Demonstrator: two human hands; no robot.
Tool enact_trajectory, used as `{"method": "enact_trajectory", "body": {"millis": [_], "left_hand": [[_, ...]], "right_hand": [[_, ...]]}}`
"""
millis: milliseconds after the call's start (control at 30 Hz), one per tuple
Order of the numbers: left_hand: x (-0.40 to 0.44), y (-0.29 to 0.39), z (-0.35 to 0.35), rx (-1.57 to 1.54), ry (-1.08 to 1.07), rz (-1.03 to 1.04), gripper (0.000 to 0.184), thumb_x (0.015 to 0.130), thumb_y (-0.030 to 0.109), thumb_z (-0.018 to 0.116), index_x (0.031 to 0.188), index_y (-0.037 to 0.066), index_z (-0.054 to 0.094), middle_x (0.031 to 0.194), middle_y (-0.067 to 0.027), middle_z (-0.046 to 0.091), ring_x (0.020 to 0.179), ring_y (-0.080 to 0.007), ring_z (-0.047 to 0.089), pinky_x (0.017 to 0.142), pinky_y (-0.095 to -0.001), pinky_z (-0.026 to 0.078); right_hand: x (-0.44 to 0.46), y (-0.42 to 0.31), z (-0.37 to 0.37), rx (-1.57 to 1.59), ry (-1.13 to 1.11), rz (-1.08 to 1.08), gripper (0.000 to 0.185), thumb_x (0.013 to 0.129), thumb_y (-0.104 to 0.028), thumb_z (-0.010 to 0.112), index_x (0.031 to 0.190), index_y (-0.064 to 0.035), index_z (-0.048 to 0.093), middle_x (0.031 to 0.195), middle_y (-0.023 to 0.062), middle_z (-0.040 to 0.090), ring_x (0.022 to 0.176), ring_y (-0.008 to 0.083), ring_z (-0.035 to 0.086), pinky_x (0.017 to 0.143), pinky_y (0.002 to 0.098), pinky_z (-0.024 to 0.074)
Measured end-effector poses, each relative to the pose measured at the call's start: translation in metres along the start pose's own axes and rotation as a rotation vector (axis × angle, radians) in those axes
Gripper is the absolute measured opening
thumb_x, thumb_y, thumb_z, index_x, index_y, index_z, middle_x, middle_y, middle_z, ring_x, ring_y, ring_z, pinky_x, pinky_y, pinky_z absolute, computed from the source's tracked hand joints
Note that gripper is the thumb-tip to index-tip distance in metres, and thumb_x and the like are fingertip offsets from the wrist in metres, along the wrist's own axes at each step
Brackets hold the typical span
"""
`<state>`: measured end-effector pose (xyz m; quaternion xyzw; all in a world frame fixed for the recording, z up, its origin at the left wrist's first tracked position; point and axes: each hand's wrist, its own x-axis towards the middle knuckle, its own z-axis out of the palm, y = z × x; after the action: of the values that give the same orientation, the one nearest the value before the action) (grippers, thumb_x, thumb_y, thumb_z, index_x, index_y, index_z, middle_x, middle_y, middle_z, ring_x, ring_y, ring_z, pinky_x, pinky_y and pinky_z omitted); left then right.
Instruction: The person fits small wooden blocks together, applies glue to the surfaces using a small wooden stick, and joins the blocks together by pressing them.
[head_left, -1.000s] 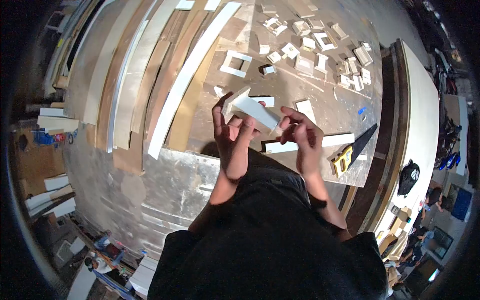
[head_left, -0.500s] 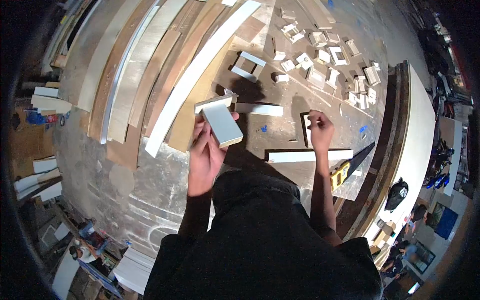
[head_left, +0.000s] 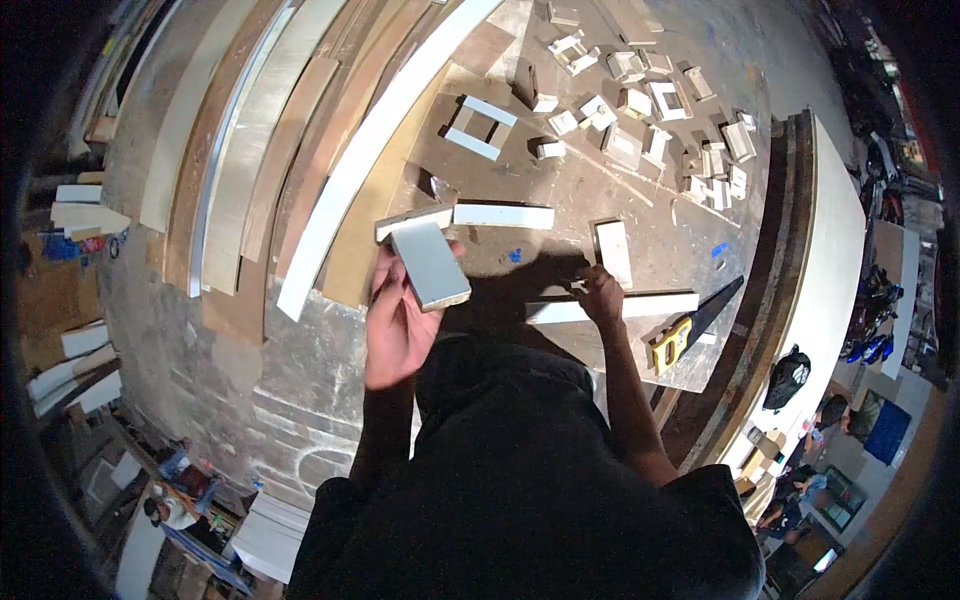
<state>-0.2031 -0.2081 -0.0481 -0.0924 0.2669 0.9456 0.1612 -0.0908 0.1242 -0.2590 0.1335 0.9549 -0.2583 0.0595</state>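
Observation:
My left hand is wrapped round a small wooden assembly, a pale block with a crosspiece at its top end. To the right, my right hand is closed with its fingertips pinched, above the left part of a long white strip. What it holds, if anything, is too small to make out. Just beyond its fingers lies a short pale board. A white strip rests on the table beyond the assembly.
A yellow-handled saw lies right of my right hand. Long boards cover the left side. A square frame and several small wooden pieces are farther back. People are visible at the lower edges.
My left hand has drawn left with the assembly, which has turned. My right hand moved away from it, rose to the right, then came lower and closed.

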Motion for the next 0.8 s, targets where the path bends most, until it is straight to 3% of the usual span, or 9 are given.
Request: {"method": "enact_trajectory", "body": {"millis": [167, 233, 300, 367, 467, 500, 567, 600, 800], "left_hand": [[-0.003, -0.005, 0.011, 0.021, -0.072, -0.103, 0.051, 0.095, 0.022, 0.050, 0.138, -0.004, 0.040, 0.138, -0.0243, 0.050, 0.127, -0.0386, 0.052, 0.105, -0.0463, 0.046], [-0.003, -0.002, 0.031, 0.175, -0.089, -0.150, 0.047, 0.099, 0.035, 0.050, 0.132, 0.002, 0.049, 0.126, -0.0291, 0.057, 0.107, -0.0364, 0.061, 0.085, -0.0424, 0.054], [-0.009, -0.003, 0.048, 0.262, -0.117, -0.077, 0.059, 0.096, 0.042, 0.053, 0.139, 0.002, 0.042, 0.131, -0.0276, 0.054, 0.116, -0.0381, 0.060, 0.093, -0.0459, 0.054], [-0.015, 0.004, 0.072, 0.334, -0.054, -0.163, 0.063, 0.095, 0.041, 0.056, 0.142, 0.001, 0.038, 0.133, -0.0264, 0.052, 0.120, -0.0385, 0.058, 0.095, -0.0474, 0.054], [-0.016, -0.002, 0.074, 0.300, -0.110, -0.197, 0.063, 0.095, 0.035, 0.058, 0.143, 0.001, 0.035, 0.132, -0.0243, 0.054, 0.120, -0.0367, 0.058, 0.093, -0.0464, 0.055], [-0.016, -0.002, 0.075, 0.298, -0.119, -0.198, 0.063, 0.095, 0.035, 0.058, 0.143, 0.001, 0.035, 0.132, -0.0243, 0.054, 0.120, -0.0367, 0.058, 0.093, -0.0464, 0.055], [-0.019, -0.003, 0.078, 0.057, -0.140, -0.275, 0.069, 0.090, 0.008, 0.066, 0.148, 0.016, 0.030, 0.137, -0.0227, 0.049, 0.119, -0.0358, 0.059, 0.098, -0.0496, 0.052], [-0.020, -0.007, 0.076, 0.009, -0.189, -0.235, 0.072, 0.089, 0.006, 0.067, 0.149, 0.018, 0.030, 0.135, -0.0227, 0.051, 0.117, -0.0336, 0.060, 0.095, -0.0460, 0.053], [-0.035, -0.003, 0.086, 0.207, -0.158, -0.220, 0.073, 0.088, 0.013, 0.072, 0.148, 0.012, 0.032, 0.126, -0.0160, 0.061, 0.110, -0.0248, 0.063, 0.091, -0.0365, 0.052]], "right_hand": [[0.003, 0.015, 0.014, -0.094, 0.089, -0.172, 0.016, 0.078, -0.015, 0.077, 0.090, -0.0094, 0.069, 0.082, 0.0090, 0.067, 0.075, 0.0255, 0.069, 0.060, 0.0375, 0.0532], [0.006, 0.001, 0.000, -0.096, 0.107, -0.200, 0.013, 0.080, -0.016, 0.077, 0.088, -0.0078, 0.069, 0.082, 0.0077, 0.068, 0.073, 0.0210, 0.069, 0.059, 0.0341, 0.0530], [0.015, -0.040, -0.036, 0.361, 0.002, 0.134, 0.011, 0.083, -0.014, 0.075, 0.090, -0.0058, 0.072, 0.084, 0.0087, 0.069, 0.071, 0.0143, 0.067, 0.060, 0.0306, 0.0526], [0.018, -0.123, -0.107, 0.610, 0.229, -0.081, 0.010, 0.083, -0.003, 0.074, 0.092, -0.0011, 0.072, 0.081, 0.0081, 0.070, 0.070, 0.0118, 0.064, 0.063, 0.0265, 0.0505], [0.014, -0.204, -0.198, 0.562, 0.467, -0.415, 0.018, 0.072, 0.008, 0.073, 0.088, 0.0014, 0.071, 0.081, 0.0112, 0.069, 0.077, 0.0199, 0.066, 0.071, 0.0276, 0.0510], [0.009, -0.223, -0.219, 0.575, 0.472, -0.464, 0.022, 0.066, 0.009, 0.076, 0.087, 0.0019, 0.072, 0.082, 0.0108, 0.068, 0.076, 0.0207, 0.067, 0.071, 0.0281, 0.0518], [0.004, -0.241, -0.240, 0.529, 0.480, -0.621, 0.026, 0.063, 0.009, 0.078, 0.088, 0.0016, 0.075, 0.084, 0.0100, 0.068, 0.072, 0.0204, 0.067, 0.067, 0.0284, 0.0528], [0.004, -0.248, -0.246, 0.525, 0.485, -0.624, 0.026, 0.063, 0.009, 0.078, 0.088, 0.0016, 0.075, 0.084, 0.0100, 0.068, 0.072, 0.0204, 0.067, 0.067, 0.0284, 0.0528], [0.001, -0.264, -0.249, 0.519, 0.429, -0.761, 0.033, 0.061, 0.000, 0.085, 0.093, -0.0060, 0.079, 0.085, 0.0080, 0.067, 0.067, 0.0191, 0.067, 0.060, 0.0273, 0.0526]]}}
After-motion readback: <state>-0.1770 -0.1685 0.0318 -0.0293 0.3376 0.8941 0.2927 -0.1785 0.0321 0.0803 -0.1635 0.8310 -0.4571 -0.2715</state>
